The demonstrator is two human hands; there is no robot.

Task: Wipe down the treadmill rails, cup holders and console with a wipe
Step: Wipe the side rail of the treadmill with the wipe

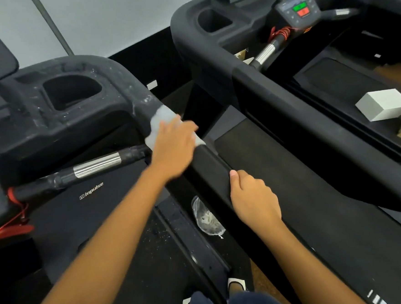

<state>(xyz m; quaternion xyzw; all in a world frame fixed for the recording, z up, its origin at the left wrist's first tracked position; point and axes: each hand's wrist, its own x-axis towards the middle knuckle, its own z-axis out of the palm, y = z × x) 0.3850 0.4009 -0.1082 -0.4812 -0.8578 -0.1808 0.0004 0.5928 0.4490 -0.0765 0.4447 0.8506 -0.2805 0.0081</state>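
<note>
The near treadmill's black right rail runs from the dusty console toward me. A white wipe lies over the rail's upper part, and my left hand presses it down with fingers spread flat, blurred by motion. Lower on the same rail, my right hand grips it, thumb on top and fingers curled over the far side. The console's cup holder is streaked with white dust. A black and silver pulse grip sticks out left of the rail.
A second treadmill stands to the right, with its own cup holder, button panel and long rail. A white box lies on its deck. A red safety cord hangs at left. A crumpled clear bag lies on the side deck.
</note>
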